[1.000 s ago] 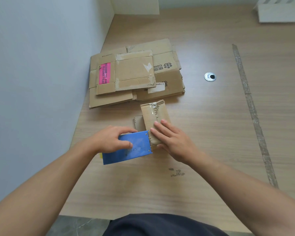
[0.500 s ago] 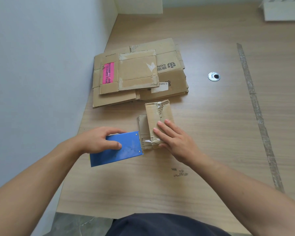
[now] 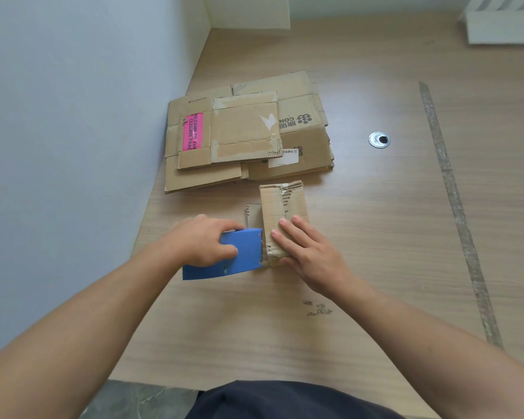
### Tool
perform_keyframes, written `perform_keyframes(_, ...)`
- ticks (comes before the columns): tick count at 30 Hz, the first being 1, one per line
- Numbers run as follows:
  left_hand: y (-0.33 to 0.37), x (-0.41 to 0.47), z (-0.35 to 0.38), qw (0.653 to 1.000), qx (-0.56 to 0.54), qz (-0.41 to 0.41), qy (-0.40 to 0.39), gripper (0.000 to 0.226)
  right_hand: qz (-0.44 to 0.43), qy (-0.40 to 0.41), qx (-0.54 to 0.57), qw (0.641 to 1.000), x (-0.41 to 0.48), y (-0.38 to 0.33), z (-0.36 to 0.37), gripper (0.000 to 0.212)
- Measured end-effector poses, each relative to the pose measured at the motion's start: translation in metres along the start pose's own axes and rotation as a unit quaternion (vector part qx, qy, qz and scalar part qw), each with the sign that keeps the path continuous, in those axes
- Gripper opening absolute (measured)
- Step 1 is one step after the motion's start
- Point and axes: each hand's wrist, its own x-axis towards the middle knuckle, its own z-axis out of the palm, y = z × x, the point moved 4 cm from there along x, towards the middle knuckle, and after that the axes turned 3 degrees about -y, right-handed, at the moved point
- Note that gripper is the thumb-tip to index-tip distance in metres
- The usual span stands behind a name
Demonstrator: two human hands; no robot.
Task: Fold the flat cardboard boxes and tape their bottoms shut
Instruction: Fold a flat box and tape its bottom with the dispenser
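Observation:
A small folded cardboard box (image 3: 280, 207) lies on the wooden table (image 3: 375, 237), its upper face streaked with clear tape. My right hand (image 3: 307, 252) presses flat on the near end of the box with straight fingers. My left hand (image 3: 203, 243) grips a blue tape dispenser (image 3: 236, 258), whose metal front edge touches the left side of the box. A stack of flat cardboard boxes (image 3: 245, 134) lies beyond, the top one bearing a pink label.
A pale wall (image 3: 73, 116) runs along the table's left edge. A round metal grommet (image 3: 379, 140) sits in the tabletop to the right of the stack. A strip of old tape residue (image 3: 454, 192) runs down the right side. A white object (image 3: 502, 22) stands at the far right.
My left hand drew the blue dispenser away to the left, then brought it back against the box's left side. My right hand stayed pressing on the box.

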Motion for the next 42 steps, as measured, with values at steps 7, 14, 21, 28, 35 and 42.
perform_keyframes(7,0.021,-0.005,0.006,0.996,0.041,-0.025,0.070,0.046,0.047,0.007,0.020,0.999,0.001,-0.004,0.002,0.051)
perform_keyframes(14,0.041,-0.015,0.007,0.988,0.091,-0.061,0.108,0.035,0.064,0.002,0.011,0.998,0.003,-0.010,-0.003,0.052)
perform_keyframes(21,0.049,-0.017,0.011,0.980,0.132,-0.061,0.135,0.033,0.085,-0.006,0.000,0.996,0.006,-0.014,-0.007,0.051)
perform_keyframes(28,0.012,-0.028,0.011,0.981,0.002,-0.098,0.165,0.040,0.137,-0.080,-0.028,0.987,0.014,-0.024,-0.023,0.068)
perform_keyframes(35,-0.011,-0.042,0.030,0.975,-0.091,-0.126,0.157,0.043,0.165,-0.086,-0.073,0.980,0.019,-0.033,-0.017,0.068)
perform_keyframes(42,-0.015,-0.043,0.038,0.967,-0.149,-0.124,0.164,0.049,0.182,-0.093,-0.023,0.979,0.010,-0.020,-0.024,0.058)
